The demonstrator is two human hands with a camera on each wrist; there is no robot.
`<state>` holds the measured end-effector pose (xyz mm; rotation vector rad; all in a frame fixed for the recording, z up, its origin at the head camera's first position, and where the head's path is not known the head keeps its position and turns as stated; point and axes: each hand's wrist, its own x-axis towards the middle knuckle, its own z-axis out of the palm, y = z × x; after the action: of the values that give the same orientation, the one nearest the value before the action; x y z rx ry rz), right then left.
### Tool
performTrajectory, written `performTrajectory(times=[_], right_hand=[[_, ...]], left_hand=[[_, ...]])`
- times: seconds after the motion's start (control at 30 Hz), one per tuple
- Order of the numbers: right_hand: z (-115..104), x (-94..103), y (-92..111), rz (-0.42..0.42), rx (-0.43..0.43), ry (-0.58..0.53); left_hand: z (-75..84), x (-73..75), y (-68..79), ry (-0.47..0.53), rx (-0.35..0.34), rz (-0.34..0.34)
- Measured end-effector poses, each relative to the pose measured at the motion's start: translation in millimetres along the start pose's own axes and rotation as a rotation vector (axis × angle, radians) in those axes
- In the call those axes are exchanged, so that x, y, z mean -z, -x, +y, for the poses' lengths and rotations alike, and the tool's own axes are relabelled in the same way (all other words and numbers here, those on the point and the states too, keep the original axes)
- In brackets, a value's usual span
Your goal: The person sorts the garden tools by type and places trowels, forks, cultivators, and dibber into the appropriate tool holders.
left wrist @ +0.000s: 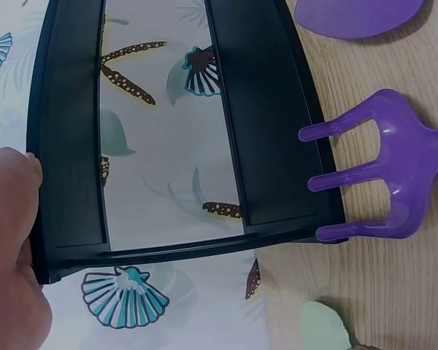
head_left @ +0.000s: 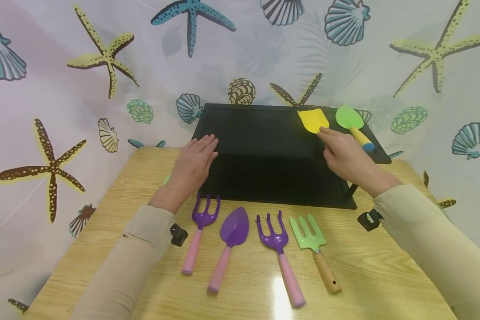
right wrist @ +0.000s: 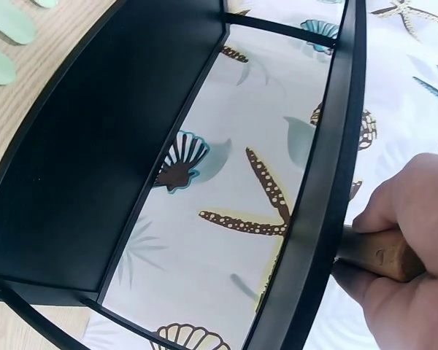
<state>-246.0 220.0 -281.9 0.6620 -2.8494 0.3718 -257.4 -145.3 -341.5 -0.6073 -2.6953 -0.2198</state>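
A two-tier black shelf (head_left: 256, 131) stands at the back of the table. My left hand (head_left: 195, 162) rests on its top-left corner, fingers straight; in the left wrist view, this hand (left wrist: 11, 240) is at the shelf's edge. Over the right part of the top tier my right hand (head_left: 346, 155) holds a small yellow hand shovel (head_left: 314, 120), blade pointing away. The right wrist view shows the right hand (right wrist: 416, 248) pinching its wooden handle (right wrist: 379, 253). Right of it on the top tier lies a green hand shovel (head_left: 350, 117) with a yellow, blue-ended handle.
Before the shelf lie a purple fork (head_left: 205, 218), a purple trowel (head_left: 235, 226), another purple fork (head_left: 275, 240) and a light green fork (head_left: 312, 238). A pale green object (left wrist: 323, 326) is partly hidden beside the left arm. A patterned cloth (head_left: 240, 49) hangs behind.
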Motion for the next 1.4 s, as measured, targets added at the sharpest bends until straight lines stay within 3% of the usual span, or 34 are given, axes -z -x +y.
performTrajectory(times=[0.3, 0.73, 1.0, 1.4], right_hand=[[2, -6.1, -21, -0.054, -0.059, -0.004], [-5, -15.6, -49, -0.043, -0.199, -0.025], [-4, -19.7, -49, -0.062, -0.246, -0.103], [0, -15.2, -39, -0.037, -0.240, -0.076]], left_hand=[[1.2, -0.7, 0.5, -0.002, 0.013, -0.012], [0.5, 0.3, -0.5, -0.007, 0.014, 0.012], [1.0, -1.1, -0.1, -0.003, 0.004, 0.012], [1.4, -1.2, 0.2, -0.008, -0.002, 0.018]])
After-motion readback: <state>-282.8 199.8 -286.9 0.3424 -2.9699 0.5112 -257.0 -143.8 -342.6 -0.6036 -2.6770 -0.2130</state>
